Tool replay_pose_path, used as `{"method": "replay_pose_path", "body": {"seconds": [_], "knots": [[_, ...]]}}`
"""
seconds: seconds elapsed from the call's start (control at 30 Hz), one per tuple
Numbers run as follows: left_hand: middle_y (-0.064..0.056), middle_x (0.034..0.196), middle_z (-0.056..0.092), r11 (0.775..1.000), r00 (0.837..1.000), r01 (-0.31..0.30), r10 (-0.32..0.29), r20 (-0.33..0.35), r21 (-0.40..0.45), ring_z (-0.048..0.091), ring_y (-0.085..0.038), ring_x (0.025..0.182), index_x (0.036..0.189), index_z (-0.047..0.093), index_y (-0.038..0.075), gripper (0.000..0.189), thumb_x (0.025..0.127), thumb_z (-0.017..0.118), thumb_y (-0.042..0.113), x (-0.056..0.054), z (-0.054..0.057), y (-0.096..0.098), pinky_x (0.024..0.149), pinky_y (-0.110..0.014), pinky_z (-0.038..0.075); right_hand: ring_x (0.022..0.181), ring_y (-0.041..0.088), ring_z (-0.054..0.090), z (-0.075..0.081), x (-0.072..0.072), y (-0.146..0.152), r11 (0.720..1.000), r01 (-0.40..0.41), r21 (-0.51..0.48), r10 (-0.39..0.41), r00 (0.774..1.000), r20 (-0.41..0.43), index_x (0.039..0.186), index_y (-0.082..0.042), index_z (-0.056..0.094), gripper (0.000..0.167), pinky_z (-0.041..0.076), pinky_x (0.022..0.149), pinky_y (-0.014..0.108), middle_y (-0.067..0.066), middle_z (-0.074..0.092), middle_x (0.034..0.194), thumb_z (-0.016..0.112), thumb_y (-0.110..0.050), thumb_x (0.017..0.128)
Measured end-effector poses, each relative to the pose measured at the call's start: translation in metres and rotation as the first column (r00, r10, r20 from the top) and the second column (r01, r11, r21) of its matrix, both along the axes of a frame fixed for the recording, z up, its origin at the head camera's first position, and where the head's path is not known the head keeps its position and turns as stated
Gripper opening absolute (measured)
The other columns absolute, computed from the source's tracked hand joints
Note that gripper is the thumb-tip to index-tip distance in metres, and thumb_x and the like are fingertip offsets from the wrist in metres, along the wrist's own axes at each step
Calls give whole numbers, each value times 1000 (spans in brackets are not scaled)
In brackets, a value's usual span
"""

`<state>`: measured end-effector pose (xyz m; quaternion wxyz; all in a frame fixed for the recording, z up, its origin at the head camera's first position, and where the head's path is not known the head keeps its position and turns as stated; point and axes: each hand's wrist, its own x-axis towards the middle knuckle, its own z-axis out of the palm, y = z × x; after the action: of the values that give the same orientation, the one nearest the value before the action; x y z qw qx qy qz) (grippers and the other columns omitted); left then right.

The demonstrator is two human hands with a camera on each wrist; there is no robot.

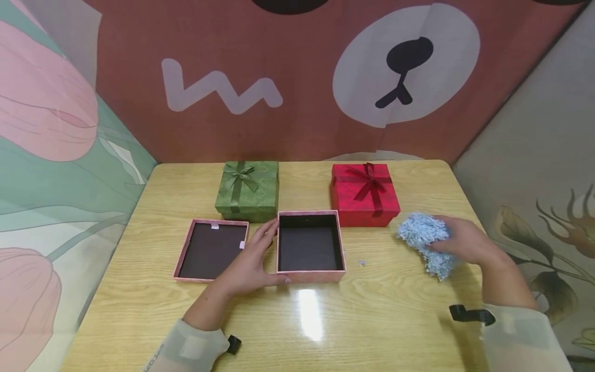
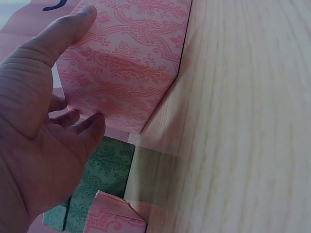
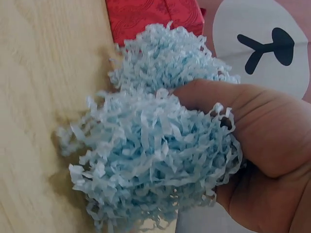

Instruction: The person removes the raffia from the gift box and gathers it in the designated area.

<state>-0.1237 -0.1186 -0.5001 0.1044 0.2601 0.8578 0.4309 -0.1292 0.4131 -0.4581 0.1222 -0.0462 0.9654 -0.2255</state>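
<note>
An open pink patterned box (image 1: 309,276) with a dark inside stands in the middle of the table. My left hand (image 1: 253,263) grips its left side, thumb on the front face and fingers along the side wall; the left wrist view shows the thumb (image 2: 73,31) lying on the pink paper. Off to the right, my right hand (image 1: 467,240) holds a bunch of light blue shredded paper (image 1: 423,232). Crinkled strips (image 3: 146,155) hang from both sides of the thumb in the right wrist view. The right fingers are mostly hidden behind the paper.
A pink lid (image 1: 211,250) lies inside-up left of the box. Behind stand a green gift box (image 1: 255,191) and a red gift box (image 1: 367,196), both with ribbon bows. One small shred (image 1: 362,263) lies on the table (image 1: 381,320), right of the pink box.
</note>
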Motion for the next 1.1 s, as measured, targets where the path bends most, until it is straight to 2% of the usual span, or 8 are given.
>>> {"method": "replay_pose_path", "body": {"seconds": [0.23,0.4,0.57,0.87,1.1], "knots": [[8,172,11,1000,1000,-4,4,-4,-5,31,-30,151,168,11,30,130,71,91,60,0,0,0,113,-57,42,129,62,44,-4,4,7,996,47,79,-51,998,42,149,12,43,89,40,101,74,41,48,143,82,-37,87],[7,172,11,1000,1000,-3,3,-6,-1,30,-29,152,167,8,36,130,71,92,58,0,0,0,114,-57,41,126,63,47,-12,5,12,991,74,110,-78,996,33,147,16,43,89,41,101,73,43,50,139,82,-36,86],[7,171,12,1000,1000,0,0,-10,0,30,-28,152,167,8,37,129,71,92,58,0,0,0,114,-55,41,125,63,47,-21,7,13,985,92,144,-98,995,33,146,17,43,88,42,101,73,43,50,138,81,-34,86],[8,171,11,1000,1000,6,-6,12,17,31,-25,151,167,7,37,129,72,94,53,1,0,0,116,-47,42,127,65,45,-21,9,7,980,97,171,-109,992,63,148,19,37,92,41,102,74,45,46,140,79,-36,88],[6,171,13,1000,1000,8,-8,-13,11,32,-25,151,167,9,35,128,72,94,51,1,0,0,116,-47,41,130,67,38,-21,11,4,977,111,181,-126,989,74,151,21,28,106,37,104,76,47,38,144,80,-46,87]]}}
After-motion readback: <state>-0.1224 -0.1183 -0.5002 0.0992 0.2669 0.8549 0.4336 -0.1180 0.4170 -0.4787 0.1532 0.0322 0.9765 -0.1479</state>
